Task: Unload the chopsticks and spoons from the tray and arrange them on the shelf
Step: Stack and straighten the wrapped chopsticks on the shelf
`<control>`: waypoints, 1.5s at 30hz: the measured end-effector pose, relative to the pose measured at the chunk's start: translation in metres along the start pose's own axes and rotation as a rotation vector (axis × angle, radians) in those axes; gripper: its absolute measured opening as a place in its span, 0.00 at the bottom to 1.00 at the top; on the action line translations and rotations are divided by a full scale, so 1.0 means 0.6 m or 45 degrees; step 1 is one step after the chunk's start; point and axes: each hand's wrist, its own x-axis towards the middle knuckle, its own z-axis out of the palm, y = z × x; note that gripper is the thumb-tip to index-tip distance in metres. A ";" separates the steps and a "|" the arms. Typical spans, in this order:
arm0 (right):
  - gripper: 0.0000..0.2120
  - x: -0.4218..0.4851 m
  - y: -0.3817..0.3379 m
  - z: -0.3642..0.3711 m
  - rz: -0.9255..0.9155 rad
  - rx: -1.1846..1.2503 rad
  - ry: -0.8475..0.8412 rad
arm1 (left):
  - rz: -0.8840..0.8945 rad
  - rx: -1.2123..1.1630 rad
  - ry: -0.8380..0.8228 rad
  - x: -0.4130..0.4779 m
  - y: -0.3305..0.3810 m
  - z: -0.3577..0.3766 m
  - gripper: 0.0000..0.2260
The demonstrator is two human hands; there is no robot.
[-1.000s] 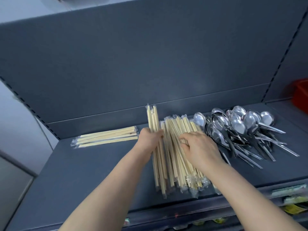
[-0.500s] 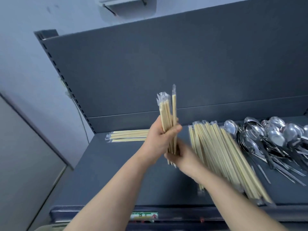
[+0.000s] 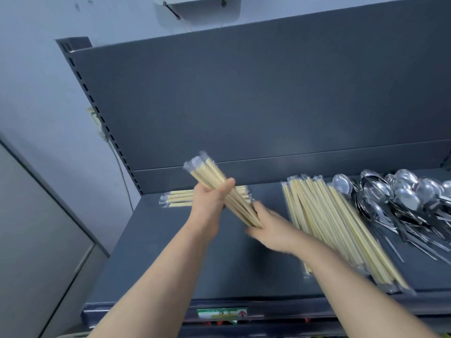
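Left hand (image 3: 210, 203) wraps fingers and thumb round the middle of a chopstick bundle (image 3: 214, 176), which it holds tilted in the air with the upper ends leaning away to the left. Right hand (image 3: 271, 230) meets the bundle's lower ends. Motion blur; cannot tell whether its fingers curl round them or only press.

Bundle: pale wooden sticks, slim and straight, in clear crinkled plastic sleeves.

Landmark: large chopstick pile (image 3: 336, 220) lying on the dark grey metal shelf (image 3: 170, 252). Same sleeved sticks, fanned lengthwise toward the front edge.

- Held bundle: above the shelf, left of the pile, apart from it.
- Just right of the pile, touching it: heap of spoons (image 3: 400, 196). Shiny steel, round bowls, thin handles, tangled.
- Well left of the pile, near the back: small flat chopstick pack (image 3: 178, 198), lying crosswise, partly hidden behind the left hand.
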 end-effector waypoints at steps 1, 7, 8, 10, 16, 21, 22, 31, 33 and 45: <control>0.17 0.009 -0.006 -0.001 0.012 -0.139 -0.057 | -0.057 -0.054 0.119 0.005 -0.007 -0.024 0.06; 0.13 0.066 -0.048 0.023 0.023 -0.599 -0.236 | -0.232 -0.046 0.525 0.008 -0.052 -0.160 0.23; 0.13 0.075 -0.052 0.028 0.024 -0.622 -0.252 | -0.207 0.104 0.579 0.006 -0.055 -0.173 0.25; 0.13 0.094 -0.060 0.038 0.021 -0.653 -0.277 | -0.133 0.461 0.602 0.003 -0.064 -0.200 0.23; 0.20 0.118 -0.065 0.042 0.013 -0.609 -0.285 | 0.010 1.422 0.326 -0.005 -0.080 -0.231 0.20; 0.16 0.123 -0.058 0.042 0.005 -0.547 -0.116 | 0.438 1.733 -0.247 -0.014 -0.073 -0.209 0.25; 0.15 0.123 -0.058 0.045 0.002 -0.589 -0.034 | 0.408 1.806 -0.331 -0.014 -0.074 -0.205 0.25; 0.27 0.048 -0.038 0.115 -0.071 -0.791 0.142 | 0.265 2.014 -0.381 -0.014 -0.093 -0.209 0.22; 0.30 0.043 -0.029 0.134 0.013 -0.798 0.084 | 0.247 1.987 -0.372 -0.013 -0.098 -0.210 0.22; 0.25 0.120 -0.019 0.133 0.108 -0.699 0.320 | 0.384 1.962 -0.249 0.065 -0.122 -0.219 0.20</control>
